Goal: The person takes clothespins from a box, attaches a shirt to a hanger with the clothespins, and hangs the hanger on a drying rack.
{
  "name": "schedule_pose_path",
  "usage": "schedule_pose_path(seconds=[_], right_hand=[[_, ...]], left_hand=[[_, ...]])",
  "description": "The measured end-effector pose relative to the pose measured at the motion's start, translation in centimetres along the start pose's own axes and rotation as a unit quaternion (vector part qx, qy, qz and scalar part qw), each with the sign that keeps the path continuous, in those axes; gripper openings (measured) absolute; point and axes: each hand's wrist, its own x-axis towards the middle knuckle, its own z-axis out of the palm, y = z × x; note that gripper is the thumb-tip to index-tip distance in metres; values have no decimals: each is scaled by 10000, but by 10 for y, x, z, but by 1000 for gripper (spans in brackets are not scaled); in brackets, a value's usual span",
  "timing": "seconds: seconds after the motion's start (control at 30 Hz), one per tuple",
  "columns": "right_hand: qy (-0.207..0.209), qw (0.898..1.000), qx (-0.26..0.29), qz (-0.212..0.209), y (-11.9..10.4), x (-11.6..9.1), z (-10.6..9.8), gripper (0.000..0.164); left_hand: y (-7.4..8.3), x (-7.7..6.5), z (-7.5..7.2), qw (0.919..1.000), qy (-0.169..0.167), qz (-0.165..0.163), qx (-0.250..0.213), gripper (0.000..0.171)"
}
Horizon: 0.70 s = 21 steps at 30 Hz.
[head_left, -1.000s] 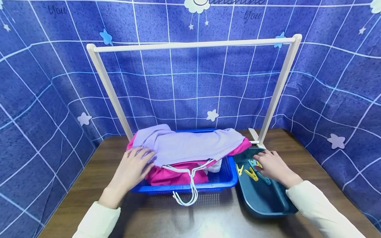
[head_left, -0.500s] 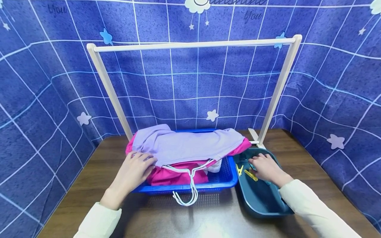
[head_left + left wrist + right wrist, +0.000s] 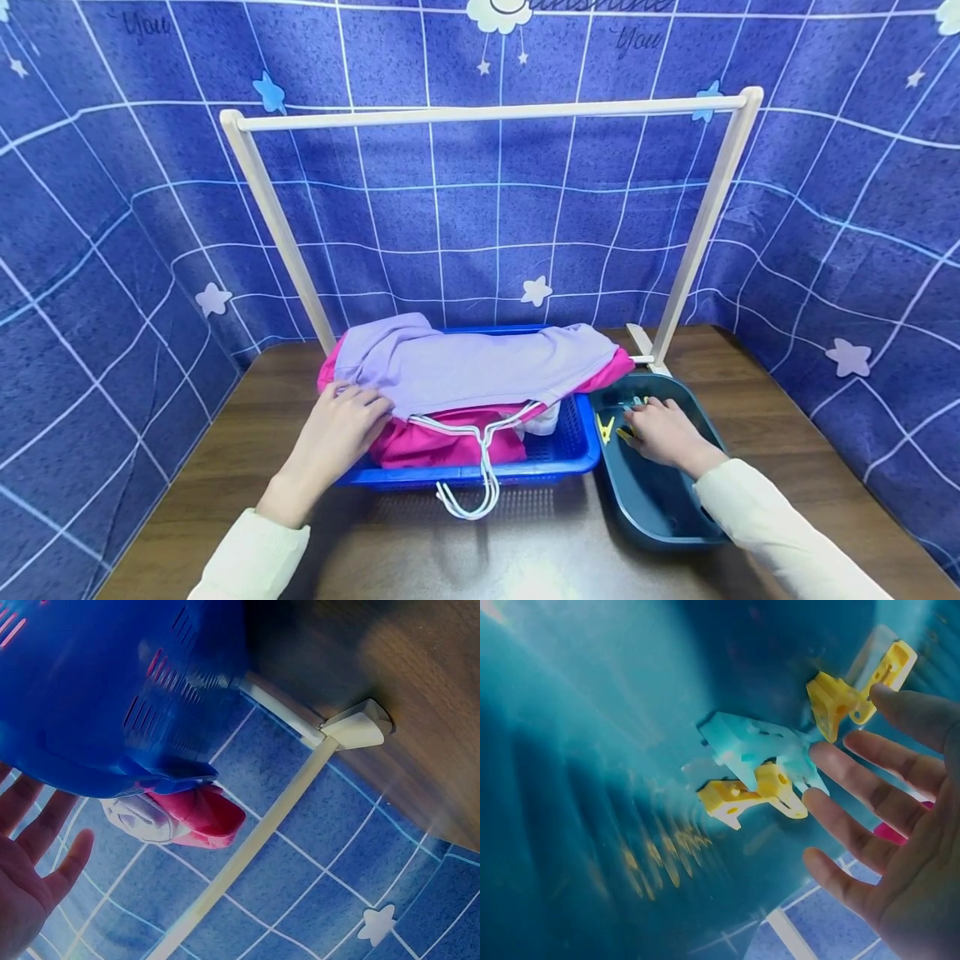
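My left hand (image 3: 337, 437) rests on the left end of a lilac and pink garment (image 3: 472, 367), which lies over a blue basket (image 3: 573, 467). White hangers (image 3: 491, 492) poke out of the garment, hooks over the basket's front. In the left wrist view, the fingers of my left hand (image 3: 45, 862) reach past the basket rim. My right hand (image 3: 667, 435) is inside a dark teal tub (image 3: 660, 508). In the right wrist view its relaxed fingers are beside a yellow clothespin (image 3: 885, 679), a turquoise clothespin (image 3: 742, 742) and another yellow clothespin (image 3: 731, 801). The thumb overlaps the first; contact is unclear.
A white rack (image 3: 495, 112) stands behind the basket, its bar above it. One more visible yellow clothespin (image 3: 604, 428) leans at the tub's left wall. Pink cloth (image 3: 442, 448) fills the basket. Everything stands on a wooden table (image 3: 225, 500) before a blue grid-patterned curtain (image 3: 480, 225).
My right hand has moved left and slightly down within the tub, now covering most of a yellow clothespin. The left hand has barely shifted on the garment.
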Motion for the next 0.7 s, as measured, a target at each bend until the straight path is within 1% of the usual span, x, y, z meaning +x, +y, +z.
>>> schedule_pose_path(seconds=[0.13, 0.37, 0.53, 0.7], right_hand=[[-15, 10000, -45, 53, 0, 0, 4, 18], [-29, 9998, -107, 135, 0, 2, 10, 20], [1, 9998, -141, 168, 0, 2, 13, 22], [47, 9999, -72, 142, -1, 2, 13, 23]], left_hand=[[0, 1, -1, 10000, 12, -9, 62, 8], [0, 3, -5, 9999, 93, 44, 131, 14], [0, 4, -7, 9999, 149, 49, 54, 13], [-2, 6, -9, 9995, 310, 56, -40, 17]])
